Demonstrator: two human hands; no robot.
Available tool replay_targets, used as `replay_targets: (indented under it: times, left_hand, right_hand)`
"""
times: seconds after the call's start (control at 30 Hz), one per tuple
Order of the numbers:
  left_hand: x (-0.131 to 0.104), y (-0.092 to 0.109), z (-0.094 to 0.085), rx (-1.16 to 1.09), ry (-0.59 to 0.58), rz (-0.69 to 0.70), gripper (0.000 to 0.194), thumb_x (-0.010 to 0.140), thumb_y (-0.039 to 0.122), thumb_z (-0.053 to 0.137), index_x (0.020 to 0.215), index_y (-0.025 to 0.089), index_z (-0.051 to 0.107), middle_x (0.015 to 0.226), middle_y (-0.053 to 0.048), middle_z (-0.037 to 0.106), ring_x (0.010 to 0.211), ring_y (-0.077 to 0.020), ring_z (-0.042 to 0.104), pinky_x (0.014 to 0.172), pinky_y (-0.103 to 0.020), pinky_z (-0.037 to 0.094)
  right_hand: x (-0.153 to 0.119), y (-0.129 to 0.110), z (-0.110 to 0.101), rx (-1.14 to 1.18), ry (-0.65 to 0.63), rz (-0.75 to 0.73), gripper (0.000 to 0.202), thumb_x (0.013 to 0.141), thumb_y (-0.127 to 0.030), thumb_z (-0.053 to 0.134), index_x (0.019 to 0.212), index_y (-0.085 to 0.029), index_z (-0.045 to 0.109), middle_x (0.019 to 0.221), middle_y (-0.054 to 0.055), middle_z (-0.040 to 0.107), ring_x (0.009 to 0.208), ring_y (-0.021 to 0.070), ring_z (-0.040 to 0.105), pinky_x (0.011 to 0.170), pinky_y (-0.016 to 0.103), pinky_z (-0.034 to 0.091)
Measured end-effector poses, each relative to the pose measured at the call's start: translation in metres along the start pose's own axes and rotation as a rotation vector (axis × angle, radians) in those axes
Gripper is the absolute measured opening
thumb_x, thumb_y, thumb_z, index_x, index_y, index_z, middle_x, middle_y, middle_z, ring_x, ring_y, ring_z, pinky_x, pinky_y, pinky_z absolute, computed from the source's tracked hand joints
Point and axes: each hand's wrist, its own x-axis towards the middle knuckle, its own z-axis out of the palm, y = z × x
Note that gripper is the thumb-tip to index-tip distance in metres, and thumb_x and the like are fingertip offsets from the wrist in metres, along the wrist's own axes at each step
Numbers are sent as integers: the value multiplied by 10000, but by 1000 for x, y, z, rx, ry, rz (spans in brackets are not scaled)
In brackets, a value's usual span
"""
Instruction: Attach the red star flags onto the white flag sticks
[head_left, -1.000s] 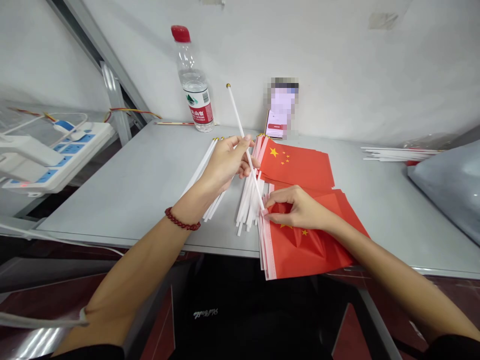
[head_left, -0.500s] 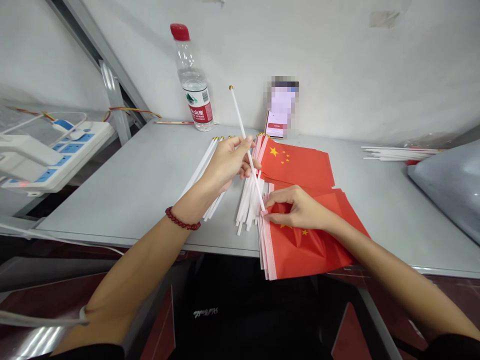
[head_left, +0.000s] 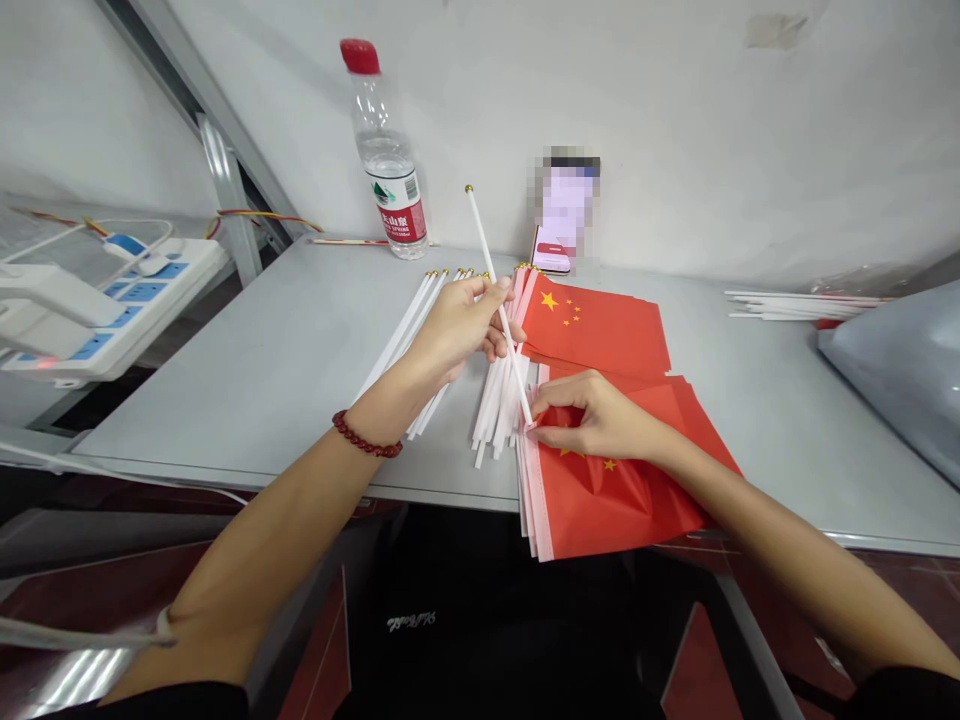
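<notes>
My left hand is closed on a white flagpole with a gold ball tip, pinched between thumb and fingers and held at a slant. The pole's lower end meets the white sleeve edge of the top red flag. There my right hand pinches the sleeve's upper corner; whether the pole end is inside the sleeve is hard to see. This flag lies on a stack that overhangs the table's front edge. Behind it, flags on poles lie in a pile, their white poles pointing toward me.
Loose white poles lie under and left of my left forearm. A water bottle and a phone stand by the wall. More white sticks and a grey bag are at right. A power strip is at left.
My left hand and the pole have shifted slightly down and right, toward the flag's sleeve corner. My right hand keeps its pinch in nearly the same place.
</notes>
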Motion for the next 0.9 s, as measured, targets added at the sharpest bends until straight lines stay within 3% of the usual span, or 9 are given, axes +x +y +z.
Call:
replay_targets:
  times: [0.17, 0.57, 0.9]
  left_hand:
    - [1, -1, 0, -6, 12, -15, 254, 919, 411, 534, 841, 169, 523, 565, -41, 669, 349, -83, 533, 369, -169, 402]
    - [-1, 1, 1, 65, 18, 42, 250, 920, 392, 534, 813, 167, 529, 524, -29, 642, 332, -89, 521, 346, -175, 392]
    - [0, 0, 0, 38, 96, 55, 245, 909, 392, 553, 812, 171, 512, 534, -23, 648, 335, -89, 518, 358, -182, 399]
  right_hand:
    - [0, -2, 0, 1, 4, 6, 101, 815, -171, 594, 719, -168, 627, 683, -9, 608, 609, 94, 517, 618, 235, 432]
    - [0, -1, 0, 3, -3, 17, 91, 815, -149, 584, 810, -156, 675, 725, 6, 631, 624, 98, 532, 638, 244, 442]
    - [-1, -1, -1, 17, -5, 25, 188, 903, -242, 513, 826, -149, 657, 711, 14, 602, 615, 101, 489, 598, 243, 406]
